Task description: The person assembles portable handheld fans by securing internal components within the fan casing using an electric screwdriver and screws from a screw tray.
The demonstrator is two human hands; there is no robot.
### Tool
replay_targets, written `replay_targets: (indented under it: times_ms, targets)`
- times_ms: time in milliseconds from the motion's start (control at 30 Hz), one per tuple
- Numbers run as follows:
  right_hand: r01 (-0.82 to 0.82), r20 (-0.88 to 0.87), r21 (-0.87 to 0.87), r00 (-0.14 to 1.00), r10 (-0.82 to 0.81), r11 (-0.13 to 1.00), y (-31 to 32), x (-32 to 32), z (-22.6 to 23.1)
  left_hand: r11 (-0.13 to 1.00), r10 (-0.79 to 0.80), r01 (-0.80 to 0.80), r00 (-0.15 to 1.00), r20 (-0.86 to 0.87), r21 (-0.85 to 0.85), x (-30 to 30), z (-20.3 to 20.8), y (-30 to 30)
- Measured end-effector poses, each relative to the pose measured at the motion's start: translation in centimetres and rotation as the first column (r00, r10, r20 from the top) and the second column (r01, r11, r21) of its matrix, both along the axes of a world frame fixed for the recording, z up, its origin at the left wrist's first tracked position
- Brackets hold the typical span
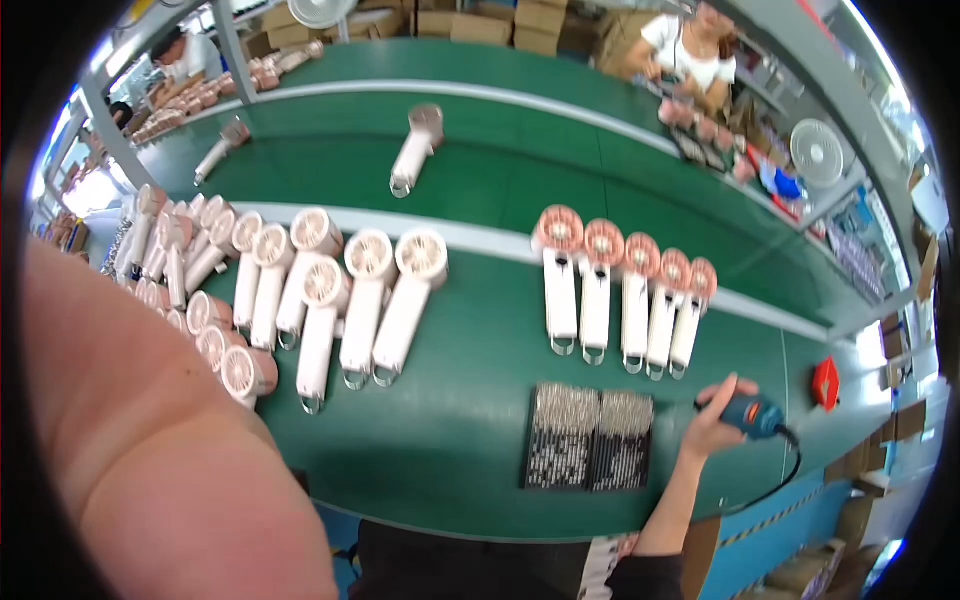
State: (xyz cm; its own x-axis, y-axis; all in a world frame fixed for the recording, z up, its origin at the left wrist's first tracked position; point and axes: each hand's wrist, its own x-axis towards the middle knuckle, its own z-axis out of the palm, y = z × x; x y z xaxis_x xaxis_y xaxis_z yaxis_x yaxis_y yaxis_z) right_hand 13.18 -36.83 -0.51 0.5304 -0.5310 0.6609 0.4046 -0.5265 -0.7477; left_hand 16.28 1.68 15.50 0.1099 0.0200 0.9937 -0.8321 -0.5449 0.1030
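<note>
My right hand [712, 425] is wrapped around a teal electric screwdriver [752, 416] with a black cord, at the right of the green worktable. To its left lies a black two-part tray [526, 440] filled with many small metal pieces, probably screws. Above the tray stretches a row of handheld fans with pink heads and white handles [596, 312]. Very close to the camera, my left hand or arm [170, 430] covers the lower left; its fingers cannot be made out. Just beyond it several pale handheld fans [365, 320] lie side by side, grilles up.
More fans [175, 235] are piled at the left. Beyond a pale rail, a green belt [510, 150] carries a handheld fan [415, 150] and another [222, 150]. A red box [825, 383] sits at the far right. A person [690, 55] works across the belt, another [190, 62] far left.
</note>
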Motion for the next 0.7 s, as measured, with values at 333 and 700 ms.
replay_targets:
  times_ms: [333,700]
  targets:
    - [0.033,0.186,-0.054,0.982,-0.022,0.998,-1.0,-3.6,-3.1,0.947,0.313,-0.225,0.799,0.514,-0.228,-0.9,11.0,7.9]
    - [0.121,-0.104,-0.193,0.984,-0.143,0.974,-3.4,-0.9,-0.7,0.995,0.069,-0.098,0.863,0.5,0.032,2.2,12.2,1.0]
